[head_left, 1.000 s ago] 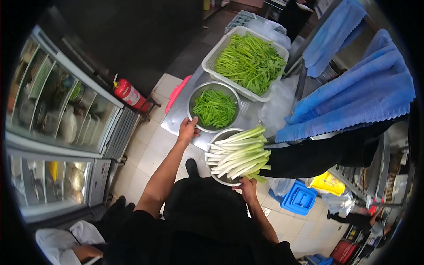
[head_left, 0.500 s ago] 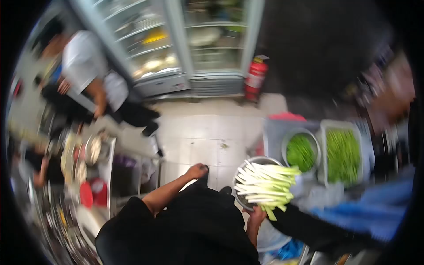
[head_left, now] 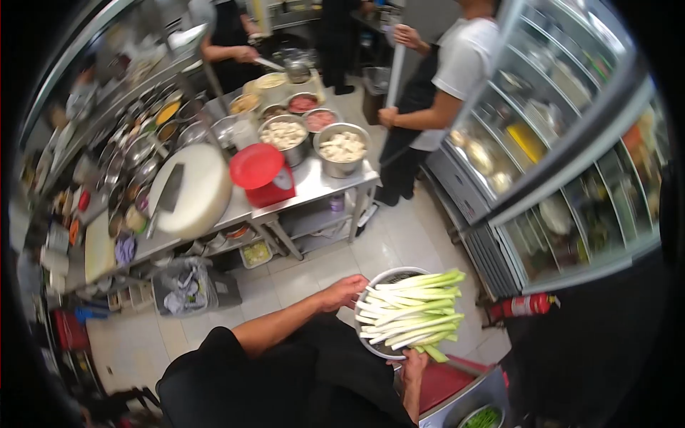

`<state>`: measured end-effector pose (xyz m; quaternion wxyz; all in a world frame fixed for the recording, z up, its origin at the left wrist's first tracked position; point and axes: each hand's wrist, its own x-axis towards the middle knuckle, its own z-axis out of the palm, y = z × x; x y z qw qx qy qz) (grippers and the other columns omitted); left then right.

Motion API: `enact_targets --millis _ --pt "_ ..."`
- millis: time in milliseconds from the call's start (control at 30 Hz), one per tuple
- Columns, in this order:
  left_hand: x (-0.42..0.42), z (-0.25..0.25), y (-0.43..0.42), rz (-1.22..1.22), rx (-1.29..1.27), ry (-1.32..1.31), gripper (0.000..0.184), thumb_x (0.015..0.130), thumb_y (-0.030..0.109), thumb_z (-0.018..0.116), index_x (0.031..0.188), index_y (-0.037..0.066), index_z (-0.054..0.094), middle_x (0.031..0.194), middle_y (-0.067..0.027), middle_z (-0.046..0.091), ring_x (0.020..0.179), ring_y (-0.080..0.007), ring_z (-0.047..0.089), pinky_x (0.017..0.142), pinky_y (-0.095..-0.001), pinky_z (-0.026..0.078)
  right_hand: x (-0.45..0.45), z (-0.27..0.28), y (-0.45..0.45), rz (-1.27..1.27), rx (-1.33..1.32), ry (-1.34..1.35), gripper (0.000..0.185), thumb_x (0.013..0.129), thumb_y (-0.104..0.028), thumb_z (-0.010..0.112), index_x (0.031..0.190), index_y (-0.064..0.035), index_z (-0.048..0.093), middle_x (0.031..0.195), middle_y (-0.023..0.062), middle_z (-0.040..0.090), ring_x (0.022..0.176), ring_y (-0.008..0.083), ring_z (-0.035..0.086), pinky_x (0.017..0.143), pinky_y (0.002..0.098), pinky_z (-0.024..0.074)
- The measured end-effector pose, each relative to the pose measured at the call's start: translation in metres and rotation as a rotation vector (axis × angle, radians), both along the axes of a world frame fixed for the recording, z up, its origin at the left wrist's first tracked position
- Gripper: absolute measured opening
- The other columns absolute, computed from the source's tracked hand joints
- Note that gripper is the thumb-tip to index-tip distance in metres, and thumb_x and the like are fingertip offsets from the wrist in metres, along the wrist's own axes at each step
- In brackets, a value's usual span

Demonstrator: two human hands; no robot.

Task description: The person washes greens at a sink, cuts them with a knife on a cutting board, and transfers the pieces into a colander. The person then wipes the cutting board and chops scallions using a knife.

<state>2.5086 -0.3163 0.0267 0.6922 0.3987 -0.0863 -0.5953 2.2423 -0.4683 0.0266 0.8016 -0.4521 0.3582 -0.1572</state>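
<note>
A round metal bowl [head_left: 364, 341] is held out in front of my body at waist height. Long white-and-green vegetable stalks [head_left: 410, 307], like leeks, lie across its top and overhang the far rim. My left hand [head_left: 345, 292] is closed at the bowl's left rim, its fingertips partly hidden there. At the near rim, my right hand [head_left: 414, 365] grips the bowl, its thumb near the stalk ends.
A steel table [head_left: 307, 187] ahead carries a red scale [head_left: 262, 175], bowls of food [head_left: 342, 148] and a round chopping block with a cleaver [head_left: 170, 189]. A person [head_left: 442, 78] holds a pole beside glass-door fridges [head_left: 542, 143]. A fire extinguisher [head_left: 524, 305] lies right; a bin [head_left: 193, 289] stands left.
My view has swung left towards the steel table. My left hand has come from apart, on the left, to the bowl's rim. My right hand still holds the bowl.
</note>
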Motion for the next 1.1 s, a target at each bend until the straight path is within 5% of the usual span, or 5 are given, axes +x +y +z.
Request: enact_targets --millis 100,467,600,833,1100 --pt "0.022 0.023 0.077 0.118 0.052 -0.083 0.023 0.092 0.030 0.058 0.100 0.009 0.054 0.093 -0.0029 0.063 0.083 -0.0141 0.063 0.071 -0.0328 0.055 0.055 0.028 0.008 0.262 -0.055 -0.008 0.036 0.074 -0.001 0.048 0.107 0.0118 0.049 0.086 0.0212 0.061 0.057 0.0325 0.063 0.043 0.0420 0.0565" --pt "-0.071 0.076 0.284 0.881 0.479 -0.155 0.026 0.090 0.035 0.060 0.101 0.011 0.054 0.087 -0.0040 0.063 0.077 -0.0127 0.064 0.060 -0.0344 0.056 0.206 0.041 0.106 1.161 -0.066 -0.040 0.027 0.071 -0.003 0.046 0.091 0.0135 0.055 0.069 0.0199 0.062 0.044 0.0283 0.058 0.038 0.0362 0.0513" --pt "-0.115 0.113 0.342 1.038 0.509 -0.197 0.026 0.082 0.018 0.066 0.102 0.008 0.053 0.084 -0.0047 0.064 0.069 -0.0123 0.064 0.055 -0.0296 0.055 0.240 0.073 0.180 1.470 -0.110 -0.043 0.026 0.072 -0.002 0.047 0.091 0.0127 0.056 0.071 0.0179 0.063 0.043 0.0256 0.058 0.037 0.0340 0.0499" --pt "-0.130 0.091 0.477 1.422 0.504 -0.140 0.040 0.077 0.005 0.063 0.115 0.003 0.052 0.091 -0.0096 0.067 0.070 -0.0166 0.067 0.055 -0.0315 0.057 0.297 0.085 0.347 1.553 -0.021 -0.147 0.033 0.086 -0.014 0.057 0.110 0.0091 0.054 0.079 0.0142 0.065 0.055 0.0202 0.062 0.049 0.0307 0.0545" --pt "-0.053 0.050 0.708 1.786 0.536 -0.093 0.036 0.078 0.005 0.060 0.113 0.003 0.052 0.091 -0.0109 0.067 0.069 -0.0182 0.067 0.055 -0.0339 0.058 0.349 0.014 0.480 1.541 -0.141 0.042 0.042 0.092 -0.026 0.059 0.121 0.0034 0.051 0.097 0.0186 0.065 0.076 0.0228 0.066 0.063 0.0367 0.0565"
